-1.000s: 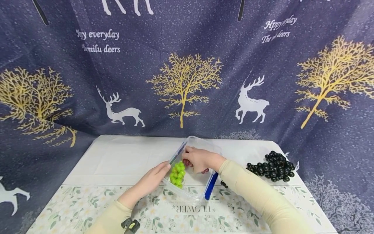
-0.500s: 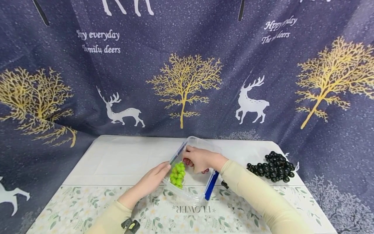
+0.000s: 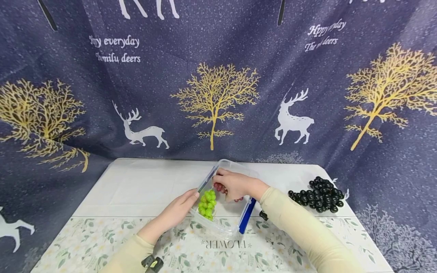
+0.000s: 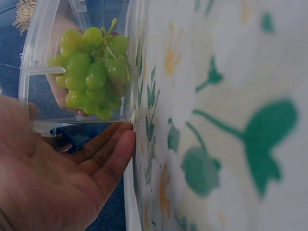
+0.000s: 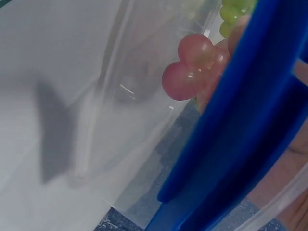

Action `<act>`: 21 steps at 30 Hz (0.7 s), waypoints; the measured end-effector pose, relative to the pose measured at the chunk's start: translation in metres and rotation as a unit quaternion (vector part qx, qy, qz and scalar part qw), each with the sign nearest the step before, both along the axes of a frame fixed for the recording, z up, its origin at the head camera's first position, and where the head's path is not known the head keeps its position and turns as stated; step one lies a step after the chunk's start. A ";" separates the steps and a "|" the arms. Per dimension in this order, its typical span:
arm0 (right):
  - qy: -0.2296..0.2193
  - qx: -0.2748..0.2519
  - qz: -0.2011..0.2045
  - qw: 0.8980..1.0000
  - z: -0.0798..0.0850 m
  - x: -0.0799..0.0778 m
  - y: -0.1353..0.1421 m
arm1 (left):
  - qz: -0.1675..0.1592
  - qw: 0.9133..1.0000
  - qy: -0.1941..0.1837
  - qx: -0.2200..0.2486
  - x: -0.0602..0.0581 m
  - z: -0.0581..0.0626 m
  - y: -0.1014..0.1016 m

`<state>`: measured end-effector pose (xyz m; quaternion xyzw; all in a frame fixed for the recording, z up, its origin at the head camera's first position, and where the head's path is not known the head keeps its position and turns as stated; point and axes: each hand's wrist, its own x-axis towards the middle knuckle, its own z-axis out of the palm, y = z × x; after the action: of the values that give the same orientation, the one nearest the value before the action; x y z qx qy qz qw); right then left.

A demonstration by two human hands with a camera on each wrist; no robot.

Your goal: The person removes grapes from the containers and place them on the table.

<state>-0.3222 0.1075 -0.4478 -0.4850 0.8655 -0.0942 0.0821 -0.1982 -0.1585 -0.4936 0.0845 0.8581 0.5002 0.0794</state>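
A clear plastic food container (image 3: 222, 228) with blue clip flaps (image 3: 247, 216) stands at the table's middle. My left hand (image 3: 179, 206) holds its left wall; in the left wrist view the thumb is at the rim and the fingers lie along the outside. Inside, to the left, lies a bunch of green grapes (image 3: 207, 204). My right hand (image 3: 233, 184) reaches into the container, fingers curled over a bunch of red grapes (image 3: 219, 187). Its palm hides most of that bunch; a few berries (image 5: 195, 50) show in the right wrist view, beside the blue flap.
A large bunch of black grapes (image 3: 319, 195) lies at the table's right. The white table (image 3: 143, 185) has a floral cloth (image 3: 112, 242) along its front. A dark blue curtain (image 3: 164, 83) with deer and trees hangs behind.
My right hand has shifted only slightly within the container, still on the red grapes. My left hand and the container stay where they were.
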 end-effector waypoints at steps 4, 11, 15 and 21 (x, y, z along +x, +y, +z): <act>0.002 -0.010 0.004 1.000 0.001 0.000 0.002 | 0.001 1.000 0.000 0.000 0.000 0.000 0.000; -0.012 -0.021 0.004 1.000 0.009 0.004 0.004 | 0.005 1.000 -0.002 -0.003 0.001 0.001 0.000; -0.008 -0.027 0.010 1.000 0.012 0.005 0.004 | 0.006 1.000 -0.002 -0.004 0.001 0.001 0.000; -0.002 -0.033 0.015 0.999 0.014 0.008 0.005 | 0.004 1.000 0.003 -0.003 0.000 0.000 0.000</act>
<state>-0.3142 0.1124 -0.4343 -0.5002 0.8545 -0.1225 0.0686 -0.1978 -0.1584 -0.4933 0.0820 0.8604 0.4974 0.0750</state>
